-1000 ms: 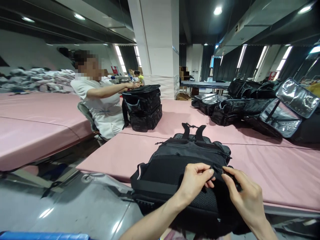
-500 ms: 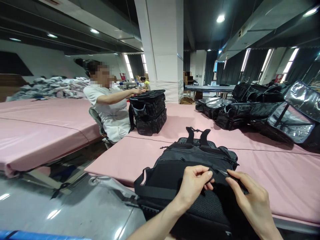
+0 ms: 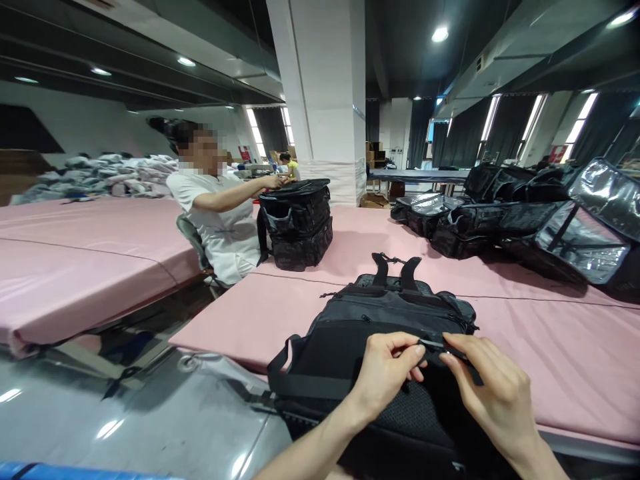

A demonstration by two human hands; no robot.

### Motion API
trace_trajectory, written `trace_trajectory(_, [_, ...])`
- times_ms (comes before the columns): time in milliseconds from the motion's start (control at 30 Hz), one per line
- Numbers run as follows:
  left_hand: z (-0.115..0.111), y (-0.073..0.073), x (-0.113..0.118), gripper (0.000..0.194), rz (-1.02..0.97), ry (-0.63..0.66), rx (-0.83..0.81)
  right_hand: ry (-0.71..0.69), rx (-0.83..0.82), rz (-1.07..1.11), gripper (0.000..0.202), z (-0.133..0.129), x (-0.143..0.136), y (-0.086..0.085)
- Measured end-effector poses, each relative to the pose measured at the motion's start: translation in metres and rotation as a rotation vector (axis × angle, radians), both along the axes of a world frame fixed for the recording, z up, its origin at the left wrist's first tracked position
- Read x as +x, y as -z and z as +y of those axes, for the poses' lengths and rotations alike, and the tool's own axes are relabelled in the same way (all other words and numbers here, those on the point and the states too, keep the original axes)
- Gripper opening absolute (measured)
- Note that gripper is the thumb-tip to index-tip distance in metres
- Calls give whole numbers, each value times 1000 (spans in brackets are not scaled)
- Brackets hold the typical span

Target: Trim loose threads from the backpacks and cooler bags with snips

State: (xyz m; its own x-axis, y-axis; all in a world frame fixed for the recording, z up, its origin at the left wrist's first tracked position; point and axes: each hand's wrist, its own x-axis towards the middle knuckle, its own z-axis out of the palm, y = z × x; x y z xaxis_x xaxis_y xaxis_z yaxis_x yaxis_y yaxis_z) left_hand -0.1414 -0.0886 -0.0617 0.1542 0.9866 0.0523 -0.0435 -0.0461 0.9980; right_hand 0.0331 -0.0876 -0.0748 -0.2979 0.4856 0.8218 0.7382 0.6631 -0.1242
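Together, left hand point(image 3: 384, 370) and right hand point(image 3: 493, 377) pinch a thin strip point(image 3: 431, 344) over a backpack point(image 3: 327, 353).

Black backpack point(image 3: 345, 347) on plain pink table covering point(image 3: 240, 313).

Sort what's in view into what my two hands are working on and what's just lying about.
In hand:
- thin strip between the fingertips of the left hand and right hand
- nearest black bag, under both hands

Lying about:
- silver-lined bags, right
- pile of bundles, far left
- blue tube, lower left
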Motion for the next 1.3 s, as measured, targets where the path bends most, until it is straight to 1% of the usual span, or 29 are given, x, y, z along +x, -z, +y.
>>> trace_trajectory(167, [-2, -2, 2, 25, 12, 16, -9, -9, -27, 31, 18, -1, 2, 1])
trace_trajectory(333, [-4, 2, 2, 26, -57, 41, -65, -15, -203, 124, 16, 0, 10, 3])
trace_trajectory(467, [-5, 2, 2, 24, -76, 49, -80, -36, -264, 133, 16, 2, 14, 2])
trace_trajectory(533, [-5, 1, 3, 24, -74, 45, -81, -68, -227, 107, 14, 1, 14, 1])
trace_trajectory(600, [-4, 1, 3, 24, -63, 41, -82, -69, -119, 67, 15, 0, 11, -1])
trace_trajectory(700, [-4, 4, 5, 25, -58, 40, -68, 15, 69, -31, 20, -4, 5, -3])
trace_trajectory(767, [-3, 7, 5, 25, -61, 36, -52, 64, 129, -71, 20, -6, 3, -3])
trace_trajectory(800, [-3, 8, 5, 26, -64, 35, -46, 59, 123, -66, 19, -5, 2, -2])
trace_trajectory(867, [-1, 10, 5, 25, -88, 33, -47, -9, 19, 9, 14, -3, 2, 1])
trace_trajectory(933, [1, 10, 3, 25, -154, 17, -71, -58, -165, 186, 11, 0, 5, 7])
trace_trajectory(1000, [3, 9, 1, 25, -245, -18, -107, -24, -293, 392, 14, 2, 7, 13])
trace_trajectory(1067, [5, 8, -1, 25, -319, -44, -140, 24, -297, 485, 16, 2, 8, 19])
trace_trajectory(1133, [6, 8, -1, 26, -360, -43, -162, 7, -231, 430, 15, 1, 5, 22])
trace_trajectory(1233, [5, 9, 1, 25, -383, -27, -171, -59, -144, 291, 16, -1, -1, 25])
trace_trajectory(1300, [3, 10, 3, 25, -382, -10, -162, -80, -172, 287, 13, 0, -3, 24])
